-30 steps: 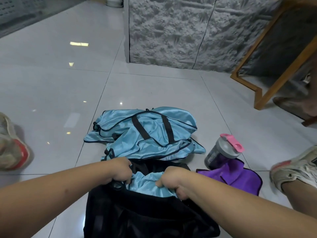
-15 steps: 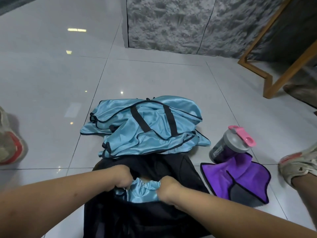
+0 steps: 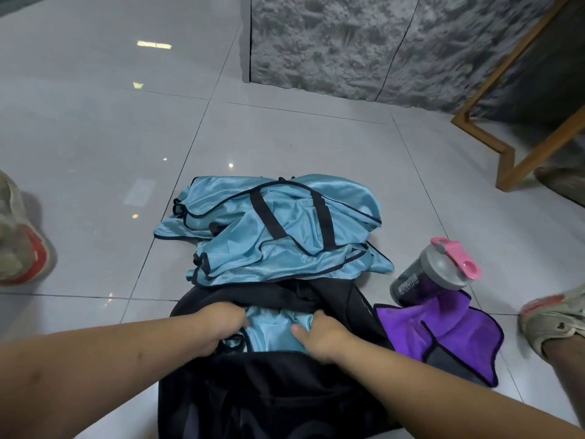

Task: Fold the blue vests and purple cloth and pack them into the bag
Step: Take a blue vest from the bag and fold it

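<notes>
A black bag (image 3: 272, 394) lies open on the tiled floor right in front of me. A folded blue vest (image 3: 278, 329) sits in its mouth. My left hand (image 3: 221, 327) grips the vest's left end and my right hand (image 3: 319, 337) grips its right end, both with curled fingers. Beyond the bag lies a loose pile of blue vests (image 3: 275, 229) with black trim; the bag's black straps lie across it. A purple cloth (image 3: 443, 331) with black edging lies flat on the floor to the right of the bag.
A grey shaker bottle (image 3: 433, 274) with a pink lid lies on the purple cloth's far corner. My shoes show at the left edge (image 3: 19, 236) and right edge (image 3: 554, 318). A wooden frame (image 3: 519, 147) and a grey stone wall (image 3: 348, 42) stand further back.
Both hands have pushed the blue vest down into the bag's mouth, so less of it shows above the rim. The view tilted down slightly.
</notes>
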